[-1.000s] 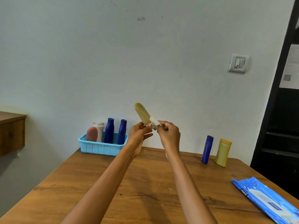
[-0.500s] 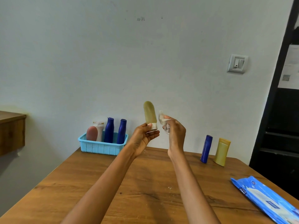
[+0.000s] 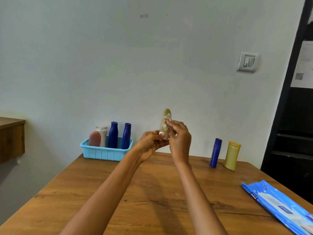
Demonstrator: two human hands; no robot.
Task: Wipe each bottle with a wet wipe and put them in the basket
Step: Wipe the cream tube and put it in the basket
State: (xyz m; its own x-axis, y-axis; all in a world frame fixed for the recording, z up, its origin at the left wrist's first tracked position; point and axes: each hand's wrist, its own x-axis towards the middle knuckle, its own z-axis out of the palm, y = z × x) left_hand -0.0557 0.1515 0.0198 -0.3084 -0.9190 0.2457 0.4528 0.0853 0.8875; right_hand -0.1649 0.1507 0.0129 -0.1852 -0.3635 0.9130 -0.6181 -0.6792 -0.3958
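Two hands [image 3: 166, 141] above wooden table [image 3: 152, 200], pale wall [image 3: 152, 65] behind

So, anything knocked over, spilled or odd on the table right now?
Nothing major. Pale crumbs dot the wooden table mid-surface. The yellow plastic bottle and the dark blue bottle beside it look slightly tilted, perhaps from the wide-angle lens.

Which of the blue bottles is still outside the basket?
The blue bottle standing on the table right beside the yellow bottle. The other two blue bottles stand inside the light blue basket by the wall.
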